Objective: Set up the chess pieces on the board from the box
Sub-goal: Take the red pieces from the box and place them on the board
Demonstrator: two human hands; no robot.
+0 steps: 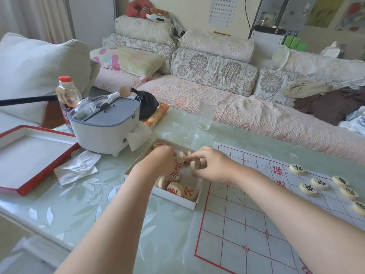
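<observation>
nearest, a white paper board ruled with a red grid lies flat on the pale green, leaf-patterned glass table, below and to the right of the right hand; the part of it closest to the person is bare, so i judge the red side is not yet begun; both forearms reach across to a shallow white cardboard box just beside the board's left edge, probably set there so each carry is short; in the box, just below the two hands, round pale wooden red-lettered discs lie loose and overlapping (a few tilted on their neighbours); the left hand is knuckles-up and curled down among them, its fingertips hidden, so i cannot tell whether it holds a piece or only sorts; the right hand, just beside it, has thumb and fingers closed round one disc standing on edge, its index finger stretched towards a neighbour; well to the right of that hand, black-lettered discs sit flat on the board's lines, so that side seems partly set; well left of the left hand a red-edged white lid lies upturned, out of the way; beyond the left hand stands a grey-topped white tissue holder; beyond the right hand, a clear drinking glass stands near the table's far edge, before a flowered sofa.
</observation>
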